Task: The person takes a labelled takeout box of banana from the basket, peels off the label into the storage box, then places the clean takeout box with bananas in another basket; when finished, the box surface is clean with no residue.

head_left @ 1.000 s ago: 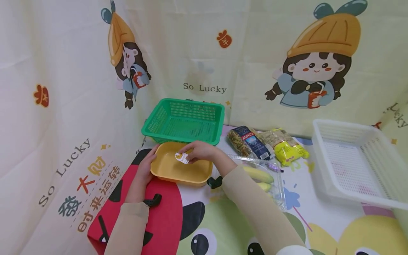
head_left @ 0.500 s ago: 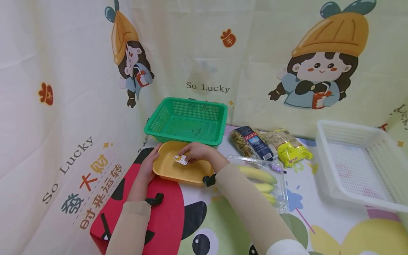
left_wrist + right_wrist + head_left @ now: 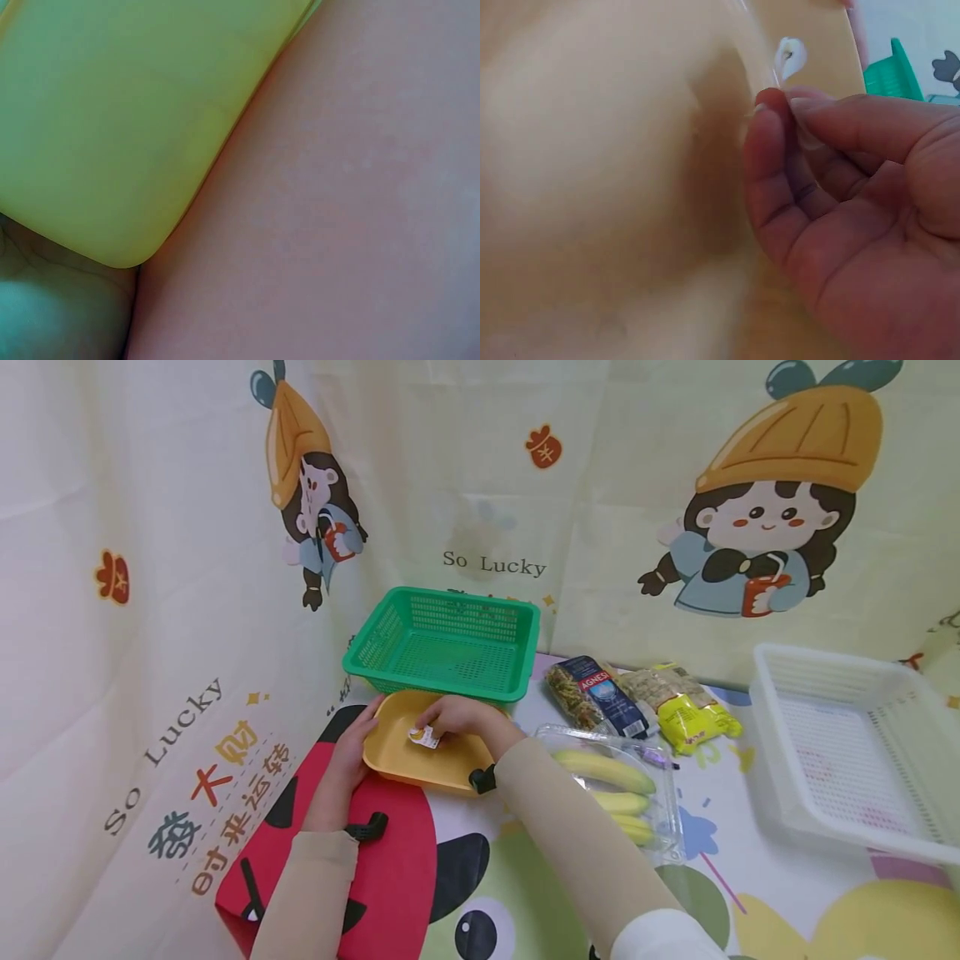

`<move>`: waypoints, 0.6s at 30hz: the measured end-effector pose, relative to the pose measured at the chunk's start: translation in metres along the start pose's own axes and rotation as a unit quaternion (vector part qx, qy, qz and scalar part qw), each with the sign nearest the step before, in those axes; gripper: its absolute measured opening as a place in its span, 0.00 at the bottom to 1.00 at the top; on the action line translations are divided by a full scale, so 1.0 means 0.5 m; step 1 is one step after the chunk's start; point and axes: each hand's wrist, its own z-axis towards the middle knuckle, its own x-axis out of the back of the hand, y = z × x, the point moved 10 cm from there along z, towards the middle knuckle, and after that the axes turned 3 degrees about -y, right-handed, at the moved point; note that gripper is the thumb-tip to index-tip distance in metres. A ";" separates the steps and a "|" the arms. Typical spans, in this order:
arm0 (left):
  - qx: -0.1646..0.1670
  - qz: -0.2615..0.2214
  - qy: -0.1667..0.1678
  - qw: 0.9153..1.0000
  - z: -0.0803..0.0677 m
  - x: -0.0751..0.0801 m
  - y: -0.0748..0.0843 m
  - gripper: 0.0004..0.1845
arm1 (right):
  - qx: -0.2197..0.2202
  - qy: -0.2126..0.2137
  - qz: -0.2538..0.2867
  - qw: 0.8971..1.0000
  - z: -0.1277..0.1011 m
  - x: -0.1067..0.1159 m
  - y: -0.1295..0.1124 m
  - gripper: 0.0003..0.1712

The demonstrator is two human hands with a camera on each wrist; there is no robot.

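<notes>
A shallow yellow tray (image 3: 408,760) lies on the red part of the printed table cover, in front of a green basket. My left hand (image 3: 351,756) grips the tray's left rim; the left wrist view shows only the tray's corner (image 3: 112,112) against the red cover (image 3: 345,195). My right hand (image 3: 459,718) reaches over the tray and pinches a small white sticker (image 3: 424,737) with a banana picture, held just above the tray floor. In the right wrist view the fingertips (image 3: 780,112) pinch the sticker (image 3: 789,58) over the tray (image 3: 592,165).
The empty green basket (image 3: 442,643) stands behind the tray against the curtain. Right of my arm are a clear box of bananas (image 3: 622,781), a pasta bag (image 3: 600,693) and a yellow-labelled bag (image 3: 686,710). A white basket (image 3: 847,743) sits at the far right.
Both hands keep their holds on the tray and the sticker. The right hand has edged slightly lower into the tray, and the head view has drifted a little.
</notes>
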 end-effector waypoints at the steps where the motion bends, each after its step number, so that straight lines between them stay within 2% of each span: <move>1: 0.000 -0.002 0.001 1.000 -0.001 0.000 0.001 0.28 | 0.000 -0.002 -0.002 1.000 0.002 -0.003 0.001 0.21; 9: 0.005 0.022 0.029 0.999 -0.002 0.004 -0.002 0.27 | -0.001 -0.006 -0.047 0.999 0.009 -0.006 0.011 0.20; 13: 0.008 0.027 0.034 0.999 -0.003 0.005 -0.002 0.27 | 0.004 0.003 -0.086 0.996 0.017 -0.004 0.008 0.20; 18: 0.007 0.031 0.037 0.999 -0.003 0.008 0.000 0.27 | 0.003 0.007 -0.107 0.994 0.025 -0.007 0.009 0.18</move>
